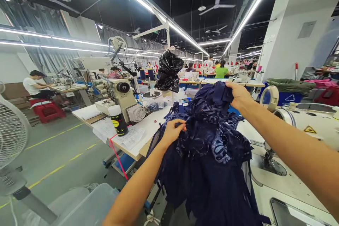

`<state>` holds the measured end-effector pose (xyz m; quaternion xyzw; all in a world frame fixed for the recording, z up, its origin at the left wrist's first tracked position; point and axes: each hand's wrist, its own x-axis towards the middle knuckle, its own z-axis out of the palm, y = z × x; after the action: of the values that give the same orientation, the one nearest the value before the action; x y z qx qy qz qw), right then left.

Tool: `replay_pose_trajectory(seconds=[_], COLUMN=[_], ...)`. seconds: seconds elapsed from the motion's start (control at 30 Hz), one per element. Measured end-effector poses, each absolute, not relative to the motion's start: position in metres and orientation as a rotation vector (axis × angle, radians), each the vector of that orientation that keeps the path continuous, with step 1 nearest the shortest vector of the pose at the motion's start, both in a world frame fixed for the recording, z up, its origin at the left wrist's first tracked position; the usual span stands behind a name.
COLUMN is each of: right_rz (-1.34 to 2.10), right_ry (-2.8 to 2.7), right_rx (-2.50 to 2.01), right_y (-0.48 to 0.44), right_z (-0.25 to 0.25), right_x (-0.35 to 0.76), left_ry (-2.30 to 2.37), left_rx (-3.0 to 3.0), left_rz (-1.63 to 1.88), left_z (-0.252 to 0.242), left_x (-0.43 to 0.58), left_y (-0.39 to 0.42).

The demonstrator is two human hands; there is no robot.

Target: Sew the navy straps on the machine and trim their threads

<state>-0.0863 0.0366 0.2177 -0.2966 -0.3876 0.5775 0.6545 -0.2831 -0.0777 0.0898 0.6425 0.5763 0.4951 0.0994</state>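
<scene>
A heap of navy blue garments (212,176) with lace panels and thin straps drapes over the table edge in front of me. My left hand (173,130) pinches a fold of the dark fabric at the heap's left side. At the back right of the heap, my right hand (237,95) grips a bunched part of the navy cloth, its fingertips partly hidden behind the fabric. Right of the heap stands a white sewing machine (309,123), its needle area close to the cloth.
Left lies a white table (148,130) with another sewing machine (119,91), a black spray can (118,122) and papers. A black plastic bag (168,70) hangs behind. A fan (12,130) and a clear plastic bin (87,204) stand at the left. Several people work farther back.
</scene>
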Motion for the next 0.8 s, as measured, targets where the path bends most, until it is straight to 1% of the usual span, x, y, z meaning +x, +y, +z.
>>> replay_pose_trajectory(seconds=[0.1,0.17,0.3,0.43,0.57,0.67,0.73,0.8], right_rz=[1.316,1.318,1.297,1.258,1.245,1.241,1.241,1.246], right_ry=[-0.867,-0.869,-0.891,-0.913,-0.935,-0.946,-0.943,-0.939], right_rx=[-0.672,-0.671,-0.674,-0.687,-0.689,-0.689,-0.687,-0.680], right_y=[0.037,0.037,0.038,0.035,0.033,0.033,0.032,0.029], right_z=[0.216,0.214,0.211,0.209,0.208,0.206,0.206,0.207], right_x=[-0.087,-0.088,-0.088,-0.087,-0.086,-0.086,-0.086,-0.088], left_ry=[1.434,1.301,1.307,1.423,1.645,1.819,1.824,1.744], left_rx=[1.641,1.544,1.569,1.640,1.585,1.692,1.773,1.770], left_rz=[1.781,1.869,1.883,1.829,1.808,1.844,1.830,1.735], left_z=[0.102,0.109,0.119,0.121,0.106,0.092,0.086,0.084], left_x=[-0.288,-0.285,-0.275,-0.278,-0.293,-0.298,-0.297,-0.293], left_y=[-0.106,-0.126,-0.153,-0.147,-0.125,-0.114,-0.108,-0.100])
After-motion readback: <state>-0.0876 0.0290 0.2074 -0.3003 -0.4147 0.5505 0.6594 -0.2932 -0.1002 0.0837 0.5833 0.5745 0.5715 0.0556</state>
